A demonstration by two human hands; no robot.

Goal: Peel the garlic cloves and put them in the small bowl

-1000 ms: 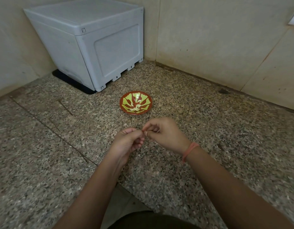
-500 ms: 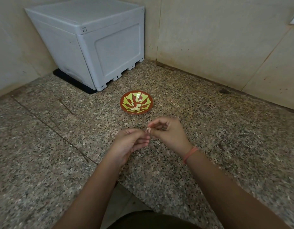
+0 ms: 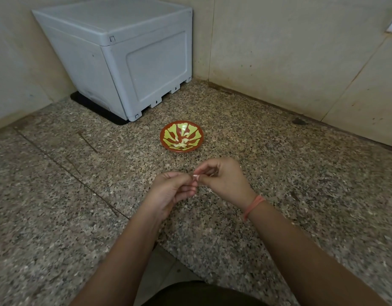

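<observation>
Standing in the far corner against the walls (image 3: 278,51), a grey box (image 3: 133,62) sits behind the small bowl (image 3: 201,138), which holds peeled cloves (image 3: 181,145). Just nearer than the bowl, the left hand (image 3: 170,191) and right hand (image 3: 223,180) meet, their fingers pinching one garlic clove (image 3: 195,177) above the speckled table (image 3: 58,195). The clove's axis is too small to tell. Bare table spreads on both sides.

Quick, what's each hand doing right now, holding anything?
Left hand: closed, pinching the garlic clove.
Right hand: closed, pinching the same clove from the other side.
</observation>
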